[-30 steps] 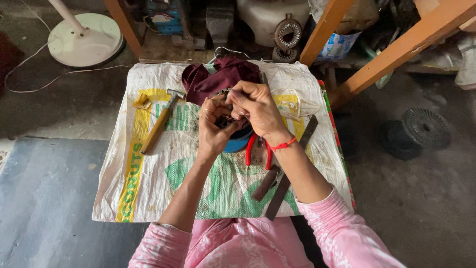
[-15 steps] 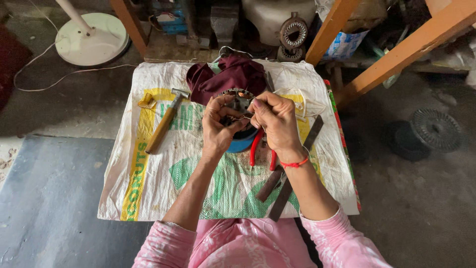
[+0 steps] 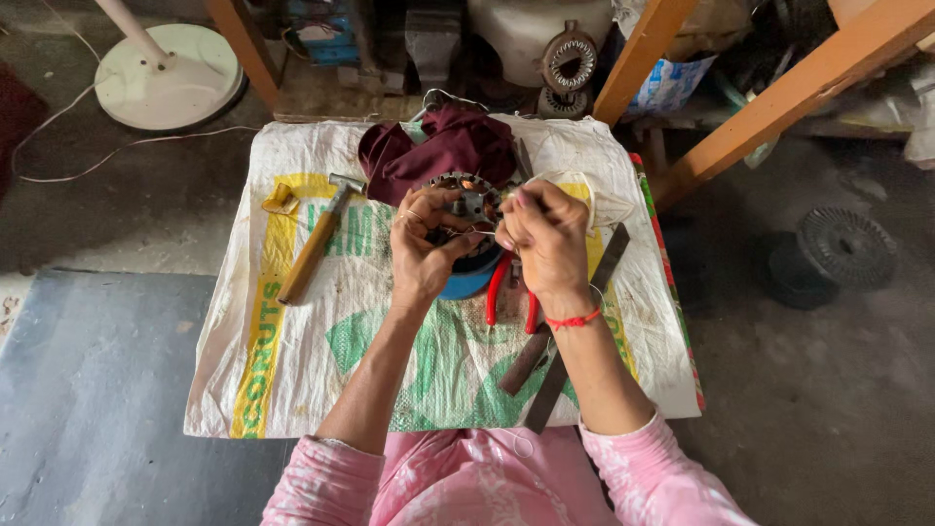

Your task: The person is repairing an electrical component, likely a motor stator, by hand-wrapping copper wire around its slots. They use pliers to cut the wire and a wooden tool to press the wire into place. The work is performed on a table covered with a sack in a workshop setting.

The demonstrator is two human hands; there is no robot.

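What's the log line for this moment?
left hand: holds motor stator | right hand: pinching at stator | hammer, red pliers: on sack

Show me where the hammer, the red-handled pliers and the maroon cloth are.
hammer (image 3: 310, 248): head view, on the middle of its wooden handle.
pliers (image 3: 497, 289): head view, on the left red handle.
cloth (image 3: 443, 146): head view, on its bunched middle, above the hands.

The round metal motor stator, with copper windings around its ring, is in the upper middle of the frame. It is tilted, above a blue round part, just below the maroon cloth.
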